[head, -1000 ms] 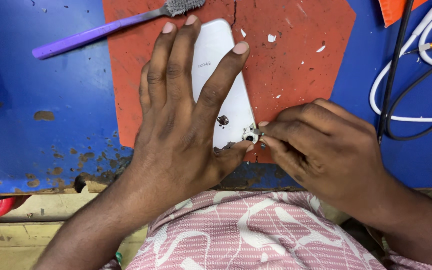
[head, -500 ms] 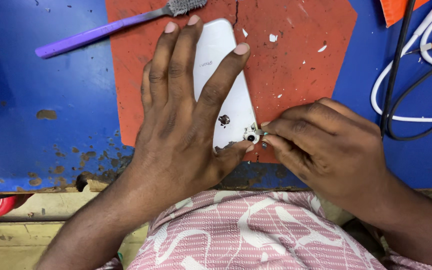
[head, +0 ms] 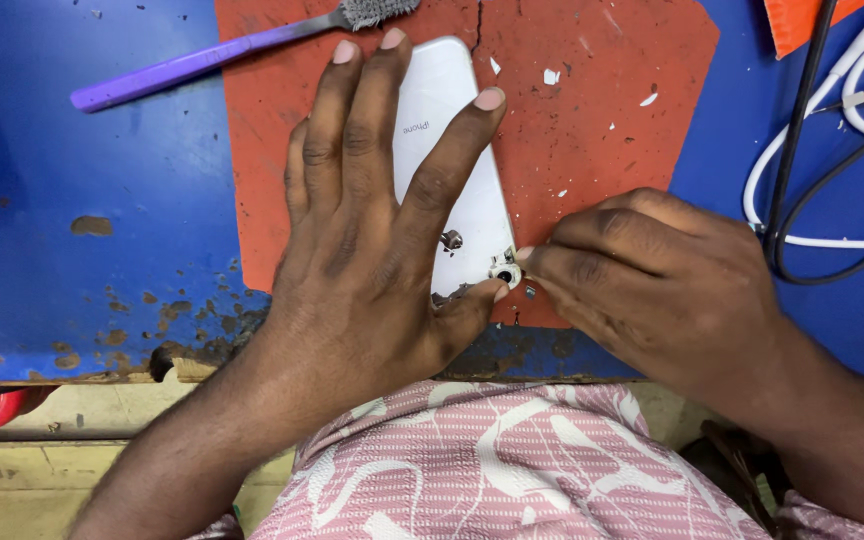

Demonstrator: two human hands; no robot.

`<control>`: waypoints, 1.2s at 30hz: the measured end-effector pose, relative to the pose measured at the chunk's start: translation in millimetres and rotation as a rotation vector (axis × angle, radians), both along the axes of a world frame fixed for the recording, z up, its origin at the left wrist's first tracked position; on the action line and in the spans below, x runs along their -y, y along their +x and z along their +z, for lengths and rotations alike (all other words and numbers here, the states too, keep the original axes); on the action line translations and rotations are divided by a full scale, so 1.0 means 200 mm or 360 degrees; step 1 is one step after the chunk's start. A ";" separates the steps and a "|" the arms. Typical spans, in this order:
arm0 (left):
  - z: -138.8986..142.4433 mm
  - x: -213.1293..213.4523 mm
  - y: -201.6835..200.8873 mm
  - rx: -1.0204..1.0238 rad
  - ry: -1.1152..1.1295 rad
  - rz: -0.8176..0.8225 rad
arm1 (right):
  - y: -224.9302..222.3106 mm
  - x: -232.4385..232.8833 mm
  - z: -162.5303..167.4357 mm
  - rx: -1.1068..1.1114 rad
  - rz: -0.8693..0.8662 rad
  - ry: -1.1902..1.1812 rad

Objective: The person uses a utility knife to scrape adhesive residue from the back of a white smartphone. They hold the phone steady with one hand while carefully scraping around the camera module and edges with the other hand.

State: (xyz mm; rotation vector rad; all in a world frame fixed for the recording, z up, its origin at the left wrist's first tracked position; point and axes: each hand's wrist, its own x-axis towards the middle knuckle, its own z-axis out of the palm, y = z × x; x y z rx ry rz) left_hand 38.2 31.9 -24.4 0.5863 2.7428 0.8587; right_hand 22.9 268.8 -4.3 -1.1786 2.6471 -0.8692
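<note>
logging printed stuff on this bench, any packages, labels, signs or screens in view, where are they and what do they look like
No packages, signs or lit screens show.
Phone: lies back up on the red mat, under the left hand; white, rounded corners, a small grey mark printed on its back; its screen side faces down, unseen.
Right hand: fingertips at the phone's near right corner, by the camera ring.

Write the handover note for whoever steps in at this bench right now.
Left hand: flat on the white phone, pinning it back-up on the red mat.
Right hand: fingertips pinched at the camera ring near the phone's lower corner; whether they hold a tool cannot be told.
Nearby: purple brush above, cables to the right.
Done: the back already shows chipped spots. Left: the camera ring is not yet off.
</note>
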 end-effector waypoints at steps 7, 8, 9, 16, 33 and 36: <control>0.01 0.00 0.00 0.0058 -0.0034 -0.0007 | -0.05 0.01 0.01 -0.0070 0.0094 -0.0032; 0.01 0.00 0.00 0.0057 -0.0041 -0.0008 | -0.06 0.01 0.00 -0.0048 0.0097 -0.0043; 0.01 -0.01 0.00 0.0057 -0.0047 -0.0009 | -0.06 0.02 0.00 -0.0026 0.0100 -0.0054; -0.01 -0.01 0.00 -0.0044 -0.0081 -0.0008 | -0.09 0.00 0.02 -0.0293 0.0283 0.0020; 0.00 -0.01 -0.01 0.0044 -0.0012 -0.0012 | -0.18 -0.01 -0.02 -0.0115 0.0387 -0.0101; -0.01 -0.01 -0.01 0.0046 -0.0019 -0.0013 | -0.19 -0.01 -0.02 -0.0141 0.0406 -0.0083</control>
